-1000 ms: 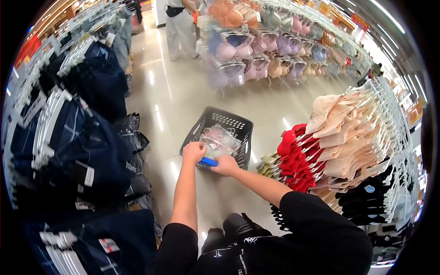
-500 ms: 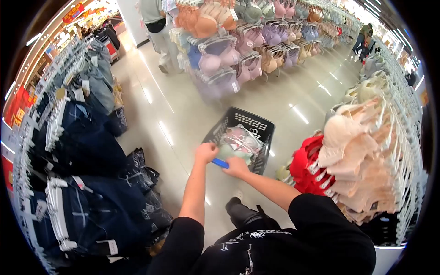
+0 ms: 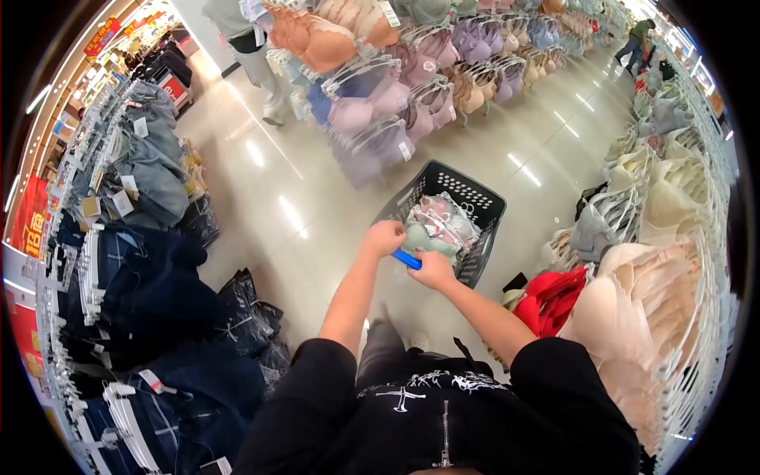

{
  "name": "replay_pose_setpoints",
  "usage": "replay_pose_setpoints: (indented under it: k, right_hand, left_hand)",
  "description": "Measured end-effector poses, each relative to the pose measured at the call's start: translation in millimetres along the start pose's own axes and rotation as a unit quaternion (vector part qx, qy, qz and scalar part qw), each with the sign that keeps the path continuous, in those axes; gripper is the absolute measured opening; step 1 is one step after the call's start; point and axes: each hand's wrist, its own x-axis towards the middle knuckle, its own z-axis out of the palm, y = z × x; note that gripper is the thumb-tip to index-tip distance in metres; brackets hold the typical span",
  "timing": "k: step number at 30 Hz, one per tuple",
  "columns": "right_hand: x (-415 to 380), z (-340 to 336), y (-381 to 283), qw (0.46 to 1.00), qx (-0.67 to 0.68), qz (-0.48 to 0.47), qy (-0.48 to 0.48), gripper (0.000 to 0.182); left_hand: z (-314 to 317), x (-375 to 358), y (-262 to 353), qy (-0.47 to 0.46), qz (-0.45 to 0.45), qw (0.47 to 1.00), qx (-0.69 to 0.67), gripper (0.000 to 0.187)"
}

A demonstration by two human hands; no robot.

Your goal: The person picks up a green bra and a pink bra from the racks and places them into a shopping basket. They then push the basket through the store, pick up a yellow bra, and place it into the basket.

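Observation:
My left hand (image 3: 385,237) is closed round the left end of a blue handle (image 3: 407,259). Close beside it, my right hand (image 3: 433,271) grips the same handle's right end. The handle is at the near side of a black shopping basket (image 3: 484,198) with perforated walls, low over the pale floor. Inside the basket lies a small pile of bras (image 3: 443,226) in pink, grey and mint green on white hangers. The basket's near rim is partly hidden by my hands.
Bra racks stand ahead (image 3: 356,111) and along the right, with peach bras (image 3: 625,317) and red bras (image 3: 550,301) close by. Dark jeans (image 3: 142,269) hang at left, plastic-wrapped packs (image 3: 245,313) below them. One person (image 3: 257,63) stands beyond the front rack; another (image 3: 637,43) is far right.
The basket and both hands have shifted right and slightly up in the picture, still joined at the handle. The racks have slid past as I move forward, and my feet have changed position.

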Motion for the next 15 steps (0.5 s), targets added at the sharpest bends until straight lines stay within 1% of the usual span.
replay_pose_setpoints:
  k: [2,3,4,6,9,10,11,15]
  right_hand:
    - [16,-5,9,1.000,0.006,0.007,0.026,0.024]
    - [33,-2,24,0.999,0.018,0.006,0.038,0.025]
    - [42,-4,25,0.998,0.023,0.012,0.056,0.025]
    - [54,-9,27,0.997,0.037,0.021,0.060,0.026]
    - [78,-24,46,0.996,0.033,0.042,0.071,0.027]
    - [91,-27,66,0.996,0.034,0.044,0.067,0.028]
    - [94,-35,67,0.996,0.024,0.053,0.068,0.028]
    - [105,-60,78,0.994,0.017,0.070,0.087,0.030]
  left_hand:
    - [2,31,-6,-0.042,0.019,0.999,-0.022,0.025]
    - [9,52,-8,-0.053,0.014,0.998,-0.017,0.025]
    - [4,66,-6,-0.066,0.018,0.998,-0.018,0.026]
    - [-5,87,0,-0.100,0.014,0.995,-0.019,0.026]
    - [-2,117,10,-0.073,0.057,0.996,-0.009,0.026]
    - [12,137,12,-0.071,0.054,0.996,0.005,0.026]
    - [14,145,14,-0.070,0.063,0.996,0.010,0.026]
    - [13,178,20,-0.168,0.058,0.973,-0.147,0.023]
